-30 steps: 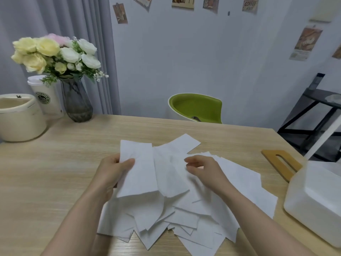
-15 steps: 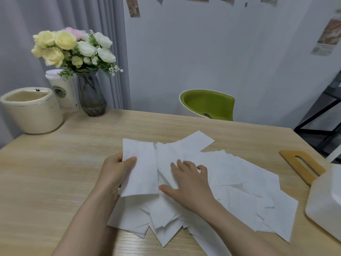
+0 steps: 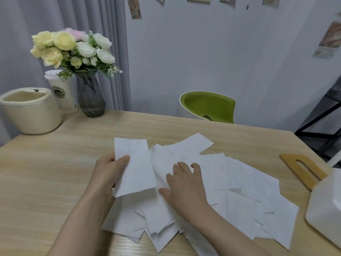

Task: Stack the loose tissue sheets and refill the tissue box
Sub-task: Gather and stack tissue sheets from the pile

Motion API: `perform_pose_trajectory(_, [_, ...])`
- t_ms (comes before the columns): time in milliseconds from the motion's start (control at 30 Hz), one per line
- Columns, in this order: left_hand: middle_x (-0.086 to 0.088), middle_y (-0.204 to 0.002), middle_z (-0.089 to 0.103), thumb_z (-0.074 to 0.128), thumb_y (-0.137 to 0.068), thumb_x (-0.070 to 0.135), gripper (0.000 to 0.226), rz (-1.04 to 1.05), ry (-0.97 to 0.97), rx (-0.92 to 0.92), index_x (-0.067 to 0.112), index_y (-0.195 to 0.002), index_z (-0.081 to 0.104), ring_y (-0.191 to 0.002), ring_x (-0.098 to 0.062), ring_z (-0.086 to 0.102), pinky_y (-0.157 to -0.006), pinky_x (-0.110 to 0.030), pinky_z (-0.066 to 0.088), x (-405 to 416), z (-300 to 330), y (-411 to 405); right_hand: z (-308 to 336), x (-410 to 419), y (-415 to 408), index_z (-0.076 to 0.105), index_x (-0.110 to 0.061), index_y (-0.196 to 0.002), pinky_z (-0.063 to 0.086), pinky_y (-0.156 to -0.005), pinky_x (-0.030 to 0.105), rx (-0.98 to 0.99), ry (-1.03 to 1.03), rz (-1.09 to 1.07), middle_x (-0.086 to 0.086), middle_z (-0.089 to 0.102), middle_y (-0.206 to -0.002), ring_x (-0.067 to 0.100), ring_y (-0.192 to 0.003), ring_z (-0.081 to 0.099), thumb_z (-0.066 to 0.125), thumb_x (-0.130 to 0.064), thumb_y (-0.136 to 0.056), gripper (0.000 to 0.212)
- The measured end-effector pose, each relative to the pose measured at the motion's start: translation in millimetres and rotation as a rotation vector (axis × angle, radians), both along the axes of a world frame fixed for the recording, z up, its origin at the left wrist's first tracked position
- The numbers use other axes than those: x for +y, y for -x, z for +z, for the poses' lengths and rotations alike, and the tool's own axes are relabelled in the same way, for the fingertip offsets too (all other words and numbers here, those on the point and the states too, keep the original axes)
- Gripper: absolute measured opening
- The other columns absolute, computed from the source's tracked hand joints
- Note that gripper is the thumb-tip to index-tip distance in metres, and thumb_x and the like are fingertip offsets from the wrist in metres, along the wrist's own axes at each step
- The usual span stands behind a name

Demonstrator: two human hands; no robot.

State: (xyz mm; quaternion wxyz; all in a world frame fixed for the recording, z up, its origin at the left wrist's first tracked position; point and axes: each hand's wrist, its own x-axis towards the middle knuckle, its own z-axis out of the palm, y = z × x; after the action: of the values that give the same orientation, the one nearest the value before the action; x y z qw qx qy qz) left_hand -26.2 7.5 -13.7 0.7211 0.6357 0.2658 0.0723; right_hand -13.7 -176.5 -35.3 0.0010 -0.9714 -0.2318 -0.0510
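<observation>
On the wooden table (image 3: 55, 172), left hand (image 3: 108, 174) pinched one tissue sheet (image 3: 133, 167); right hand (image 3: 184, 183) lay flat, fingers spread, on the loose tissue pile (image 3: 239, 196) beside white tissue box (image 3: 326, 206).

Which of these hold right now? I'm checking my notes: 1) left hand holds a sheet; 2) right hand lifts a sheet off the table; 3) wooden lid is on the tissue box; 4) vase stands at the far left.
1) True: the left hand grips a tissue sheet.
2) False: the right hand rests on the loose sheets.
3) False: the wooden lid lies on the table beside the tissue box.
4) True: the vase.
</observation>
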Motion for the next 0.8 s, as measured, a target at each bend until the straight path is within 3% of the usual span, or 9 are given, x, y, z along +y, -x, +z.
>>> perform_pose_trajectory(33, [-0.007,-0.08,0.07,0.06,-0.093,0.009,0.007,-0.005,-0.001,0.003,0.012,-0.09,0.066,-0.065,-0.022,0.063,-0.055,-0.027,0.045,-0.8,-0.1,-0.6,-3.1,1.1,-0.2,0.071,-0.02,-0.07,0.016,-0.094,0.043,-0.044,-0.008,-0.004,0.003,0.066,-0.087,0.024,-0.11,0.059,0.062,-0.042,-0.081,0.026])
perform_pose_trajectory(100, [-0.007,-0.081,0.071,0.06,-0.093,0.01,0.008,-0.018,-0.008,0.006,0.013,-0.09,0.067,-0.066,-0.023,0.064,-0.056,-0.028,0.045,-0.7,-1.6,-2.1,-5.4,-0.2,-3.2,0.062,-0.023,-0.051,0.021,-0.088,0.039,-0.091,-0.092,-0.029,-0.003,0.062,-0.063,0.019,-0.093,0.065,0.062,-0.031,-0.078,0.028])
perform_pose_trajectory(200, [-0.008,-0.08,0.071,0.06,-0.093,0.009,0.008,-0.034,-0.006,0.004,0.012,-0.09,0.067,-0.067,-0.024,0.064,-0.058,-0.029,0.047,-1.0,-4.0,-5.3,8.2,-14.8,-10.6,0.058,-0.014,-0.057,0.031,-0.081,0.03,0.024,-0.375,-0.13,0.0,0.06,-0.061,0.017,-0.076,0.056,0.046,-0.026,-0.09,0.037])
perform_pose_trajectory(300, [-0.007,-0.074,0.073,0.061,-0.093,0.01,0.007,-0.06,0.015,-0.009,0.009,-0.09,0.068,-0.068,-0.026,0.065,-0.062,-0.032,0.049,-6.8,-5.1,-10.1,29.2,-39.2,-19.2,0.049,-0.018,-0.053,0.031,-0.057,0.028,0.154,-0.786,-0.29,-0.007,0.047,-0.049,0.013,-0.056,0.042,0.051,-0.028,-0.09,0.039])
perform_pose_trajectory(367, [-0.009,-0.078,0.074,0.06,-0.094,0.011,0.009,-0.086,0.054,-0.02,0.006,-0.093,0.068,-0.07,-0.028,0.066,-0.064,-0.034,0.051,-17.2,-3.9,-13.0,38.0,-57.7,-25.2,0.05,-0.015,-0.059,0.032,-0.057,0.028,0.176,-1.021,-0.359,-0.01,0.045,-0.054,0.009,-0.056,0.04,0.052,-0.025,-0.092,0.034])
perform_pose_trajectory(467, [-0.017,-0.091,0.073,0.056,-0.096,0.01,0.014,-0.13,0.125,-0.04,0.002,-0.098,0.068,-0.081,-0.033,0.068,-0.076,-0.043,0.054,-39.5,-3.9,-15.9,43.9,-87.3,-28.9,0.062,-0.009,-0.077,0.039,-0.062,0.026,0.216,-1.255,-0.497,-0.008,0.059,-0.071,0.009,-0.067,0.051,0.052,-0.023,-0.095,0.025])
perform_pose_trajectory(567, [-0.016,-0.096,0.075,0.054,-0.097,0.012,0.018,-0.195,0.168,-0.037,0.004,-0.102,0.069,-0.094,-0.037,0.069,-0.092,-0.054,0.05,-62.7,-9.5,-17.4,36.1,-112.4,-26.3,0.069,-0.017,-0.087,0.045,-0.064,0.025,0.392,-1.295,-0.603,-0.005,0.068,-0.087,0.013,-0.076,0.061,0.058,-0.026,-0.091,0.014])
perform_pose_trajectory(667, [-0.012,-0.095,0.076,0.053,-0.098,0.011,0.019,-0.241,0.167,-0.04,0.007,-0.104,0.07,-0.092,-0.032,0.071,-0.089,-0.049,0.054,-82.3,-17.7,-17.6,26.1,-124.1,-21.3,0.071,-0.019,-0.101,0.049,-0.056,0.024,0.533,-1.215,-0.628,-0.001,0.071,-0.095,0.012,-0.076,0.066,0.065,-0.02,-0.087,0.015])
perform_pose_trajectory(800, [-0.008,-0.093,0.076,0.052,-0.098,0.009,0.018,-0.264,0.147,-0.05,0.006,-0.103,0.069,-0.09,-0.028,0.072,-0.083,-0.043,0.055,-94.9,-22.8,-17.0,22.8,-129.3,-17.2,0.074,-0.014,-0.094,0.047,-0.054,0.023,0.461,-1.232,-0.634,-0.002,0.072,-0.087,0.01,-0.07,0.064,0.066,-0.01,-0.086,0.012])
